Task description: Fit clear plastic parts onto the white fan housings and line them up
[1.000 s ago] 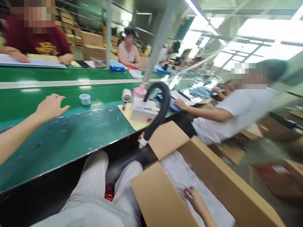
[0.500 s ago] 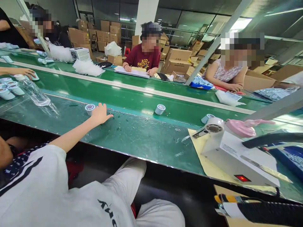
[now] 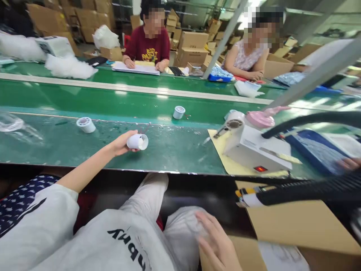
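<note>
My left hand [image 3: 125, 143] is closed around a small pale cup-shaped part [image 3: 134, 142], held just over the green bench. Its round end faces right and shows something white inside. Thin wires stick up behind it. A similar pale-blue cup-shaped part [image 3: 86, 125] sits on the bench left of that hand. Another one [image 3: 179, 112], with a short wire, stands further off on the green belt. My right hand [image 3: 216, 241], blurred, is low in front of my knee. Its fingers are apart and nothing shows in them.
A white machine [image 3: 248, 145] with a lit red switch and pink top stands at right. Beside it are a blue tray [image 3: 316, 150], a black hose [image 3: 307, 188] and an open cardboard box [image 3: 304, 222]. A clear bottle [image 3: 12, 122] lies left. Two people sit across.
My left hand has picked up a cup-shaped part and drawn it nearer, leaving a similar one on the bench. My right hand has come into view at the bottom. The view has swung right.
</note>
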Motion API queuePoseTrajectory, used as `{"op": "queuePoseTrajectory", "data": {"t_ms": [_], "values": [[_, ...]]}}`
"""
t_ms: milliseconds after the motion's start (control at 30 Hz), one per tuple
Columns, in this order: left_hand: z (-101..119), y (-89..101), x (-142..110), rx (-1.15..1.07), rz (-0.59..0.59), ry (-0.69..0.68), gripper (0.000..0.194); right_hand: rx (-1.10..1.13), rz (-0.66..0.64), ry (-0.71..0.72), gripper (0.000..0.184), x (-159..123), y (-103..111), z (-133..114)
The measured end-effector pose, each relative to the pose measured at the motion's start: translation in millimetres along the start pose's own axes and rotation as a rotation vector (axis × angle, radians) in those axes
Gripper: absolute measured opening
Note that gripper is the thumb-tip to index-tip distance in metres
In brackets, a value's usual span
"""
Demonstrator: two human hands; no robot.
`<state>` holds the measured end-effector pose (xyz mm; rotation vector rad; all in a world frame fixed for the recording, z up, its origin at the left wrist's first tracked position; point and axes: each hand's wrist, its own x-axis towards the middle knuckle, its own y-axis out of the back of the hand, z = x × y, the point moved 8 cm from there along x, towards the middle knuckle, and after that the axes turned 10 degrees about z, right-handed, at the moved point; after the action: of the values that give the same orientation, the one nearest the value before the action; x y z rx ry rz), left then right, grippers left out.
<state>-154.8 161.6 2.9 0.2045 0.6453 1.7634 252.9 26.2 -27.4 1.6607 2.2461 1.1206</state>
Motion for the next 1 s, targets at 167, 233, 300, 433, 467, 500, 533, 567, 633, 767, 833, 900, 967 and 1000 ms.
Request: {"op": "queuePoseTrajectory", "data": {"t_ms": [167, 233, 300, 433, 467, 500, 533, 567, 633, 767, 833, 900, 967, 1000], "values": [[29.3, -136.2, -53.6, -0.191, -0.591, -0.007, 0.055, -0.404, 0.193, 0.367, 0.038, 42.3, -27.2, -70.5], [35.8, -170.0, -74.1, -0.196, -0.757, -0.035, 0.051, -0.553, 0.272, 0.386, 0.038, 51.2, -23.7, -78.9], [40.4, -191.0, -91.4, -0.178, -0.880, -0.088, 0.046, -0.686, 0.293, 0.348, 0.042, 53.6, -20.2, -77.0], [53.2, -201.6, -111.4, -0.137, -0.919, -0.270, 0.028, -0.757, 0.218, 0.163, 0.037, 46.1, -17.1, -56.5], [56.6, -200.2, -113.7, -0.131, -0.889, -0.311, 0.023, -0.713, 0.191, 0.116, 0.032, 43.3, -17.0, -51.3], [59.7, -198.1, -115.8, -0.121, -0.853, -0.354, 0.019, -0.655, 0.167, 0.075, 0.028, 40.5, -16.9, -46.7], [62.8, -195.6, -117.7, -0.108, -0.815, -0.403, 0.017, -0.592, 0.149, 0.040, 0.024, 38.1, -16.6, -42.9], [65.8, -193.1, -119.9, -0.098, -0.778, -0.458, 0.017, -0.529, 0.135, 0.009, 0.021, 36.3, -16.1, -39.7], [70.9, -188.5, -124.2, -0.103, -0.716, -0.574, 0.018, -0.397, 0.111, -0.053, 0.015, 34.2, -15.5, -34.0], [67.8, -182.9, -123.4, -0.209, -0.629, -0.635, 0.022, -0.057, 0.149, -0.167, 0.008, 35.2, -12.0, -28.8], [61.9, -182.5, -120.1, -0.249, -0.599, -0.621, 0.040, 0.046, 0.241, -0.213, 0.015, 36.3, -6.2, -28.3], [57.2, -183.6, -118.4, -0.268, -0.591, -0.636, 0.057, 0.076, 0.324, -0.253, 0.022, 36.2, -1.3, -28.0], [54.4, -185.4, -118.3, -0.264, -0.603, -0.683, 0.063, 0.092, 0.384, -0.275, 0.026, 35.4, 1.9, -28.5], [53.3, -186.8, -118.4, -0.258, -0.617, -0.704, 0.064, 0.106, 0.409, -0.281, 0.027, 34.8, 3.1, -28.6]]}}
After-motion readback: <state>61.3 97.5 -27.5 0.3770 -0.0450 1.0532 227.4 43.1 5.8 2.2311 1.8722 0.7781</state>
